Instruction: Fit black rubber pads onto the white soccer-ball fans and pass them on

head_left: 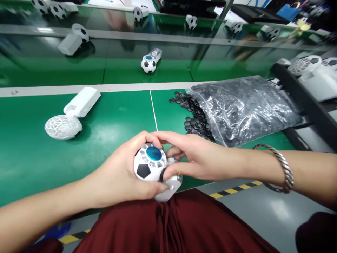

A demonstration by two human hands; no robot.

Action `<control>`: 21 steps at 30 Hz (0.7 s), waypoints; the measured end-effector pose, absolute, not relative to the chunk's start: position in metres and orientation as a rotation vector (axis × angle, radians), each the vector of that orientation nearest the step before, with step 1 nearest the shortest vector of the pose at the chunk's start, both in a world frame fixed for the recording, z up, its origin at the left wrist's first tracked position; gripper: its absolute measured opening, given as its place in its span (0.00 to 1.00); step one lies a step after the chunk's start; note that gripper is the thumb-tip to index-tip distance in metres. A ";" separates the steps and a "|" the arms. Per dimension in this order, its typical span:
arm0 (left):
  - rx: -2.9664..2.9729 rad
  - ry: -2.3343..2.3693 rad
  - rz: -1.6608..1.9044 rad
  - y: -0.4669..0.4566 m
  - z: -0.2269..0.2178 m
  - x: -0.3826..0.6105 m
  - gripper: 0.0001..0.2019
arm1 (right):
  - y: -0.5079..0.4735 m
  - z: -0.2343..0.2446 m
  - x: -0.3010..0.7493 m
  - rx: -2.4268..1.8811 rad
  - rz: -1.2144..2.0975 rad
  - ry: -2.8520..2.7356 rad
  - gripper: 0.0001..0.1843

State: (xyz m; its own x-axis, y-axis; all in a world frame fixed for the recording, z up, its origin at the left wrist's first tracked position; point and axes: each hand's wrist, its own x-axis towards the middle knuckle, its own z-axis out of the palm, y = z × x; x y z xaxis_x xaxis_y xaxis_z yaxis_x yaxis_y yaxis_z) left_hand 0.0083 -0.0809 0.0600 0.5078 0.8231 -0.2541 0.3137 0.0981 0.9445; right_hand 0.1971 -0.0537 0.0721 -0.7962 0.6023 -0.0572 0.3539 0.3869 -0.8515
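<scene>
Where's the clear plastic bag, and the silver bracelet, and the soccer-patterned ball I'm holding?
Clear plastic bag (244, 109): head view, on the middle of its shiny upper side.
Silver bracelet (287, 171): head view, on its twisted band.
Soccer-patterned ball (151, 164): head view, on the middle of its visible shell.

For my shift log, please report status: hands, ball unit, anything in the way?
Left hand holds football-patterned unit, blue disc upward. Right hand touches its side. Bag of black pieces at right, not in the way.

Green surface: white unit at ten o'clock, loose black pieces at one, clear bag of more at two.
</scene>
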 end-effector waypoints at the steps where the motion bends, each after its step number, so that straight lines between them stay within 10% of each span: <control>1: 1.449 1.046 0.503 -0.079 0.059 0.008 0.25 | -0.054 0.073 0.197 -0.843 1.249 -2.400 0.30; 10: 1.224 1.011 0.469 -0.069 0.046 -0.001 0.25 | -0.052 0.070 0.189 -0.635 0.403 -2.702 0.11; 21: 1.641 0.853 0.439 -0.013 0.021 -0.030 0.25 | -0.021 0.054 0.178 -0.955 1.118 -2.249 0.04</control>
